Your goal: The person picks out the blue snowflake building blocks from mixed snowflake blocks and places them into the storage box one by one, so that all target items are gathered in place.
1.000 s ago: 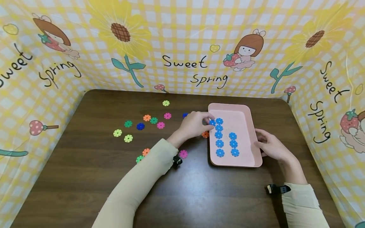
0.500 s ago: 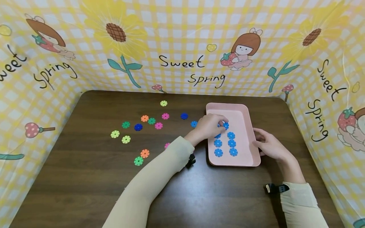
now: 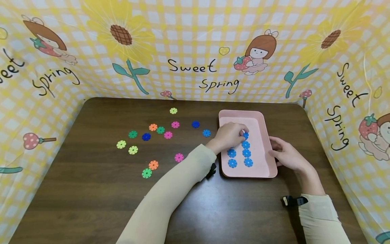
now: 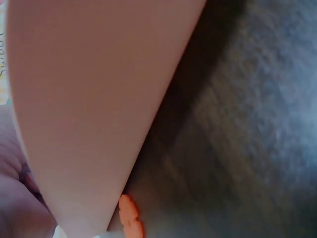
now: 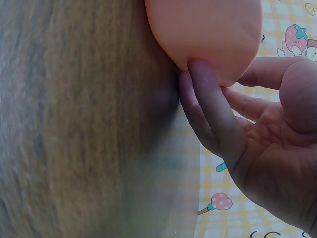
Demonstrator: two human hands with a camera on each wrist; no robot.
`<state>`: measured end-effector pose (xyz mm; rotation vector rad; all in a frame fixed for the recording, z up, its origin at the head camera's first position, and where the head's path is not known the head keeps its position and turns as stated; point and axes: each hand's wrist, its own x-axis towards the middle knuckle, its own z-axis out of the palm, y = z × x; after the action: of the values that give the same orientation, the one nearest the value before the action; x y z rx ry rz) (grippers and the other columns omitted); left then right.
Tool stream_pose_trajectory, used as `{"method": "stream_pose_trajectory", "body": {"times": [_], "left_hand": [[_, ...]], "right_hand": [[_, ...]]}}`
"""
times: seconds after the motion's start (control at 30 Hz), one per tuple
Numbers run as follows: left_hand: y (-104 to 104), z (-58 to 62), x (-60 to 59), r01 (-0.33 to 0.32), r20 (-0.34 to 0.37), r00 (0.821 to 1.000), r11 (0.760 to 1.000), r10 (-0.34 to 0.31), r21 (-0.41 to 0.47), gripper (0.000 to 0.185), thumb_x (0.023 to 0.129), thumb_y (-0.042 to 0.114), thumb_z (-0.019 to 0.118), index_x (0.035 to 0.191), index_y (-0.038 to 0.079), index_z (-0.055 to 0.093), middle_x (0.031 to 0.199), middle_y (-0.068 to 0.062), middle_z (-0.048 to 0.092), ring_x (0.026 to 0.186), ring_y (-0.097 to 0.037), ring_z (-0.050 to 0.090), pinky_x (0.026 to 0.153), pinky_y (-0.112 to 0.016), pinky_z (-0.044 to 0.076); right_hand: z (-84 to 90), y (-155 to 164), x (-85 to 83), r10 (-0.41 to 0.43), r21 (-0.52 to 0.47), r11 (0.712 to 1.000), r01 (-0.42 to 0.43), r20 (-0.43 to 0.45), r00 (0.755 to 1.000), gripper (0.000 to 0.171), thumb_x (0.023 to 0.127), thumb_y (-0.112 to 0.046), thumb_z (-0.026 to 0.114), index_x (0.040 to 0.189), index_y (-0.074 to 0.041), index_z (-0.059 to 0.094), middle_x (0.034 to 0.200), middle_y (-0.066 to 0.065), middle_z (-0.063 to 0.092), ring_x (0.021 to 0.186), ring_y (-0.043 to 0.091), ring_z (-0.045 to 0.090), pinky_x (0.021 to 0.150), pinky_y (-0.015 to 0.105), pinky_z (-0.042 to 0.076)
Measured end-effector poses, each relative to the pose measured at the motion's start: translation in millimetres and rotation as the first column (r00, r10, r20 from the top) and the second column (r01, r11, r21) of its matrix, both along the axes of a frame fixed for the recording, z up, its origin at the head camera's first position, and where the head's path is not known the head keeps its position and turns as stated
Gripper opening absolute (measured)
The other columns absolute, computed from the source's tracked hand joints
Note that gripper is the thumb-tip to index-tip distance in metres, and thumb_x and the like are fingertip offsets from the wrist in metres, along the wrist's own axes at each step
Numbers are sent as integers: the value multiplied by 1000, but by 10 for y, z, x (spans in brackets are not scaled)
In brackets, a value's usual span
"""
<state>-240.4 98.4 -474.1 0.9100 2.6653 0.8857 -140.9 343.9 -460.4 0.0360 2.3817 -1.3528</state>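
The small blue flower-shaped plastic disc (image 3: 245,135), at the tray's edge a second ago, now sits pinched by the left hand (image 3: 230,135) atop the second column in the pink rectangular tray (image 3: 259,118); the right hand (image 3: 284,156) steadies the tray's side with straight fingers on the table (image 3: 91,189)

Pink tray (image 3: 262,135) flat on table; blue flower discs (image 3: 246,153) in rows inside
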Motion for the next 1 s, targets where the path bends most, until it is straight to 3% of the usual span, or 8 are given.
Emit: {"method": "stream_pose_trajectory", "body": {"times": [0.17, 0.43, 0.63, 0.8, 1.0], "left_hand": [[12, -26, 2, -11, -27, 1000, 999, 10, -49, 27, 100, 25, 72, 127, 23, 75, 96, 11, 67, 87, -6, 58, 75, -24, 47], [-13, -15, 22, -26, -72, 997, 993, 18, -112, 28, 100, 32, 71, 126, 22, 75, 109, 7, 72, 89, -7, 60, 79, -27, 51], [-103, -1, 14, -29, -37, 999, 999, 29, 17, 32, 99, 34, 72, 127, 20, 74, 97, 10, 66, 83, -6, 58, 69, -23, 49], [-258, 67, 4, -57, -15, 998, 988, 60, 144, 29, 99, 33, 72, 125, 19, 75, 97, 11, 67, 76, -5, 59, 62, -25, 49], [-436, 174, -7, -71, -54, 995, 983, 81, 171, 26, 101, 33, 68, 123, 19, 76, 98, 11, 70, 65, -10, 57, 55, -28, 47]], "right_hand": [[11, -21, -8, 5, -1, 1000, -5, 1, 1000, 64, 107, -7, 51, 162, 3, 20, 139, 39, 48, 112, 42, 64, 74, 47, 61], [15, -43, -7, 6, 1, 1000, -6, 3, 1000, 64, 106, -5, 51, 163, 2, 20, 138, 38, 48, 111, 42, 64, 74, 47, 61], [5, -41, -12, 5, 3, 1000, -5, 3, 1000, 64, 107, -6, 51, 163, 1, 21, 137, 38, 49, 110, 41, 65, 74, 46, 61], [13, -39, -13, 3, 3, 1000, -3, 8, 1000, 64, 107, -6, 52, 163, 1, 20, 138, 38, 49, 111, 41, 65, 74, 47, 61], [18, -30, 1, -2, 7, 1000, 2, 15, 1000, 64, 107, -6, 51, 163, 1, 20, 138, 38, 48, 111, 41, 65, 75, 47, 61]]}}
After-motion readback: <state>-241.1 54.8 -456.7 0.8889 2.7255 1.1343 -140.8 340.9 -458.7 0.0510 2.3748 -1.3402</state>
